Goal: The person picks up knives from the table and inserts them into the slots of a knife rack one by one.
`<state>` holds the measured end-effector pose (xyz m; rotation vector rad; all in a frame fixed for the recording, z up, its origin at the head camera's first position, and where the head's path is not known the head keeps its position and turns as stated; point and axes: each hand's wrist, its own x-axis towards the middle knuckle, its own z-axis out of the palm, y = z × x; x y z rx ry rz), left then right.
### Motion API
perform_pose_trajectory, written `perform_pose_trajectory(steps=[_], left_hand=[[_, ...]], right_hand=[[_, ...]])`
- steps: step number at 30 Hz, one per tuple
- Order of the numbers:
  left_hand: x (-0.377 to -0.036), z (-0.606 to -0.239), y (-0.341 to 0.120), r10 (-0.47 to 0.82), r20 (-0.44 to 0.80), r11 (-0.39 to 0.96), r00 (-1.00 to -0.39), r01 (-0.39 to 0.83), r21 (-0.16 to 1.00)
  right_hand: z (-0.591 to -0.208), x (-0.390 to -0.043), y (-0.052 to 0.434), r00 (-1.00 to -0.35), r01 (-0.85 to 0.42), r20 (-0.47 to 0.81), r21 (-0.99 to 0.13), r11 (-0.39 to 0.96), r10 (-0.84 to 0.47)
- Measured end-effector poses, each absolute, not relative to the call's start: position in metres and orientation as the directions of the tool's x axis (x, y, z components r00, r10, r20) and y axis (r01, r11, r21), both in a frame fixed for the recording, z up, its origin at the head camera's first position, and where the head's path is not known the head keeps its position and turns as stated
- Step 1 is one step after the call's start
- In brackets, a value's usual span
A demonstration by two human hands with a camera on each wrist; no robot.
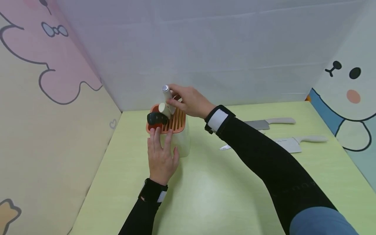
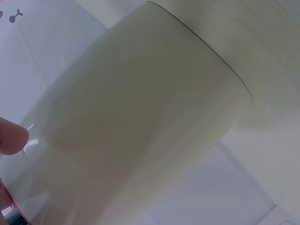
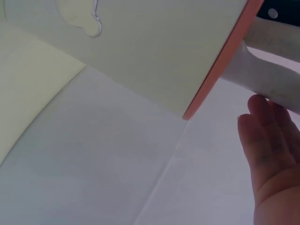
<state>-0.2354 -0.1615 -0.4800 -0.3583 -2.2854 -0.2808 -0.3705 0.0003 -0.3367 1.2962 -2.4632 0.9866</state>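
Two hands work at one knife block (image 1: 179,137), white-bodied with an orange slotted top, standing on the green table (image 1: 211,195) in the head view. The right hand (image 1: 189,102) pinches the cream knife handle (image 1: 167,96) with curled fingers, the handle rising tilted from a slot; the left hand (image 1: 160,153) lies flat against the block's front, fingers straight, near a black-and-red item in the top. Three knives (image 1: 282,133) lie well apart to the right. Left wrist view: the block's white wall (image 2: 140,122) fills the frame, one fingertip (image 2: 11,136) at its edge. Right wrist view: the orange rim (image 3: 220,65), a cream handle (image 3: 267,75) beyond it, the fingers (image 3: 269,140) just beside. Risk, as judged: a tilted blade may bind in its slot and tip the block, since the bracing hand only presses and does not clasp.
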Motion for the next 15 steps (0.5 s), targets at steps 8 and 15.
perform_pose_trajectory(steps=[8, 15], left_hand=[[-0.235, -0.483, -0.161, 0.161, 0.745, 0.933, -0.648, 0.345, 0.098], [-0.239, -0.484, -0.165, 0.166, 0.76, 0.929, -0.628, 0.358, 0.093]], right_hand=[[-0.348, -0.359, 0.034, -0.692, -0.692, 0.372, -0.586, 0.421, -0.619], [-0.37, -0.343, 0.117, -0.794, -0.577, 0.358, -0.698, 0.425, -0.492]])
